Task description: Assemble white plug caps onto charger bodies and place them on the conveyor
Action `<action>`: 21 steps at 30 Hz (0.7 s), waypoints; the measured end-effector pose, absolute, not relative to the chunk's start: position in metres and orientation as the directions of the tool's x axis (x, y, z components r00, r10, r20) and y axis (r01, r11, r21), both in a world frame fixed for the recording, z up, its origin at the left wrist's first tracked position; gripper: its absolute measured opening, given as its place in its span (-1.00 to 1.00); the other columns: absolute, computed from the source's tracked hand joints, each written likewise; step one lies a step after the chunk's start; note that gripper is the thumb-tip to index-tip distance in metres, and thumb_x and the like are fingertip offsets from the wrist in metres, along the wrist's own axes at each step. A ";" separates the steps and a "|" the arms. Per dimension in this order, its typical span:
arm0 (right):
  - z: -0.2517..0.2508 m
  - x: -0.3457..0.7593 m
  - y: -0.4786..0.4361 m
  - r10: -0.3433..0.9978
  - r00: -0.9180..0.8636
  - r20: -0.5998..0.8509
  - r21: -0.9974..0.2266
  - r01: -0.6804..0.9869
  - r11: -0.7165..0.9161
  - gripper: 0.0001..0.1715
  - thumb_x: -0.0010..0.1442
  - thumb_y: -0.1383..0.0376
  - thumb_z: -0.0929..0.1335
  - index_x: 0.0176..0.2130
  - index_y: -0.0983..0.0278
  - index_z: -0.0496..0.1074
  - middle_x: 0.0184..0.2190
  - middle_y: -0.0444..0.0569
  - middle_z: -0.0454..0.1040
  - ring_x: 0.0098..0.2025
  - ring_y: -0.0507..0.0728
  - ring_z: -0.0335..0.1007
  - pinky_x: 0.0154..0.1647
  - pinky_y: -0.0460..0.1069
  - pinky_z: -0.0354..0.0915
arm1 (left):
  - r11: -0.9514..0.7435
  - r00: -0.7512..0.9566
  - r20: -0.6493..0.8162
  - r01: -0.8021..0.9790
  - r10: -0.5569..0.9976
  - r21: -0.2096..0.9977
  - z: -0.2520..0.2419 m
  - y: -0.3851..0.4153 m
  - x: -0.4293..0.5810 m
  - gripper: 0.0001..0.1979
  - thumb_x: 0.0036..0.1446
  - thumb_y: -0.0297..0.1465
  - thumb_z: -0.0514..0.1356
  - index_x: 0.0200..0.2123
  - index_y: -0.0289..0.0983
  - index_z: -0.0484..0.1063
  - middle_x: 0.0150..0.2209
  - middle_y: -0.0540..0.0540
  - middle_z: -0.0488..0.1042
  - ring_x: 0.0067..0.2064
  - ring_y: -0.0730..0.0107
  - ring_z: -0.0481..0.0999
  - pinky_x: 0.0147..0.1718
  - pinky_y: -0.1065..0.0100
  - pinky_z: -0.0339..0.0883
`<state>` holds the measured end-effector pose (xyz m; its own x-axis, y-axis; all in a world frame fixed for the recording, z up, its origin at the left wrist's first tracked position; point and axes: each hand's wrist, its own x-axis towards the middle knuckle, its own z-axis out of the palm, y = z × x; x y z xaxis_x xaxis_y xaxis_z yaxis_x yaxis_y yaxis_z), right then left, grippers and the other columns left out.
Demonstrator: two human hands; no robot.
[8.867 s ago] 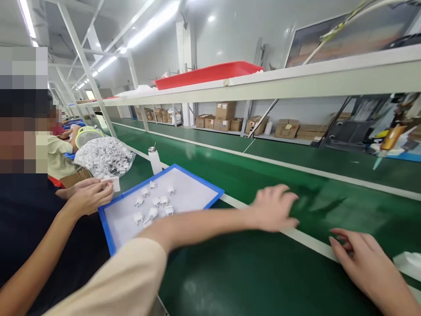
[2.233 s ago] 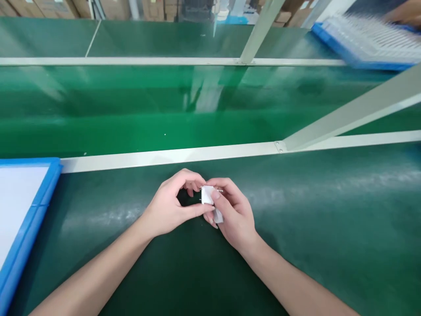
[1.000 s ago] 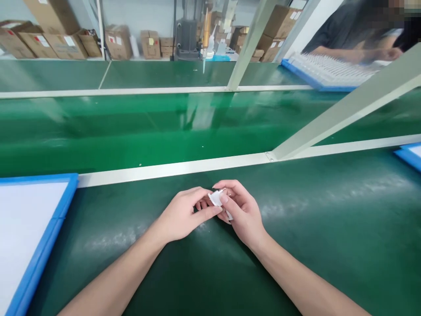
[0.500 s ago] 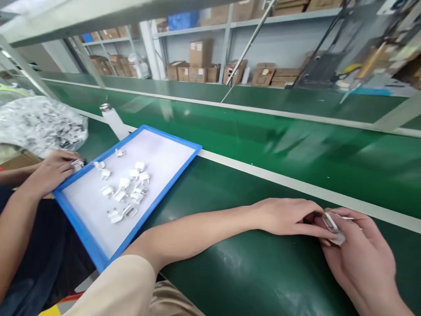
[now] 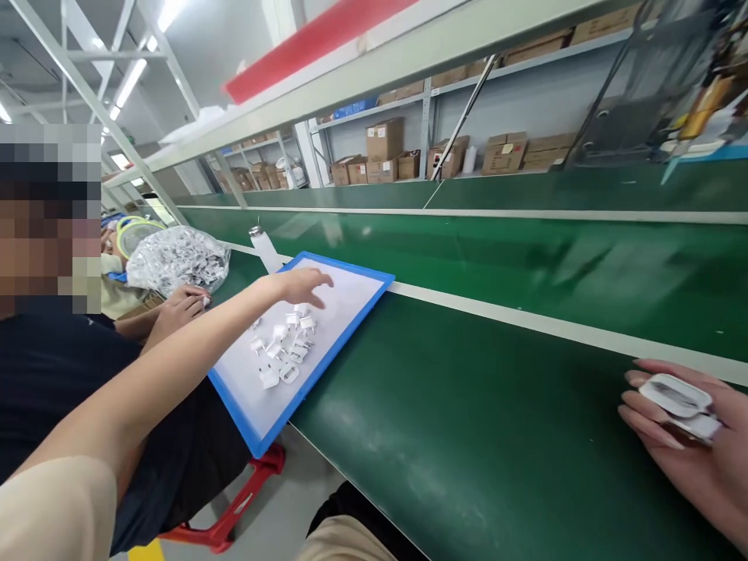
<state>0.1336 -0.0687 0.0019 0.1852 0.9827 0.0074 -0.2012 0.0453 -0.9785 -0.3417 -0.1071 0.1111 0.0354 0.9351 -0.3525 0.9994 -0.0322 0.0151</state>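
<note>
My left hand (image 5: pixel 305 287) is over the far part of a blue-rimmed white tray (image 5: pixel 349 333), fingers apart and nothing in them. Several small white plastic parts (image 5: pixel 280 333) with metal prongs lie on the tray, just below that hand. At the right edge of the view, my right hand (image 5: pixel 695 444) is turned palm up with its fingers curled round white plastic parts (image 5: pixel 676 396); one shows an oval rim. How many it holds is hard to tell.
A co-worker sits at the left, hands (image 5: pixel 181 312) beside the tray. Beyond are a clear bag of small parts (image 5: pixel 181 261) and a white bottle (image 5: pixel 266 249). The green bench (image 5: pixel 467 405) has a pale strip. A red stool (image 5: pixel 234 506) stands below.
My left hand has left my right hand and moved left over the tray, its fingers now spread. The right hand has opened out somewhat, still holding white parts. The view has shifted left and up.
</note>
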 end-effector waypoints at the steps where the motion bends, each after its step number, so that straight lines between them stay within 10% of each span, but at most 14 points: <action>1: -0.001 0.134 -0.067 0.986 0.165 -0.036 -0.969 -0.247 0.006 -0.80 0.11 0.17 0.47 -0.45 0.25 0.57 -0.50 0.04 0.28 -0.59 -0.06 0.07 -0.56 0.15 -0.31 | 0.010 -0.012 -0.401 1.000 0.916 -0.008 0.108 -0.116 -0.359 -0.25 0.07 -0.19 0.35 0.30 -0.26 0.29 0.18 -0.34 0.41 0.07 -0.02 0.50 0.07 0.15 0.32; 9: 0.011 0.125 -0.077 0.964 0.138 -0.226 -0.917 -0.365 -0.162 -0.98 0.01 0.40 0.43 -0.45 0.31 0.51 -0.44 -0.01 0.30 -0.55 -0.09 0.11 -0.61 0.06 -0.22 | 0.095 -0.134 -0.534 0.990 0.835 -0.101 0.078 -0.124 -0.392 -0.42 -0.04 -0.22 0.33 0.09 -0.20 0.39 0.05 -0.22 0.48 -0.08 0.12 0.50 -0.10 0.26 0.35; 21: 0.017 0.113 -0.095 0.983 0.122 -0.136 -0.963 -0.248 -0.102 -0.89 -0.09 0.36 0.47 -0.45 0.34 0.51 -0.44 -0.02 0.38 -0.60 -0.02 0.21 -0.72 -0.11 0.03 | -0.003 -0.133 -0.497 0.965 0.858 -0.263 0.102 -0.055 -0.339 -0.42 0.02 -0.11 0.30 0.09 -0.25 0.41 0.03 -0.28 0.54 -0.02 0.01 0.51 -0.16 0.30 0.28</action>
<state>0.1125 -0.0950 0.0174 0.1225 0.9832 -0.1356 -0.2481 -0.1020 -0.9634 -0.3390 -0.0550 0.1019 -0.1326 0.8577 -0.4968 0.9648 -0.0032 -0.2630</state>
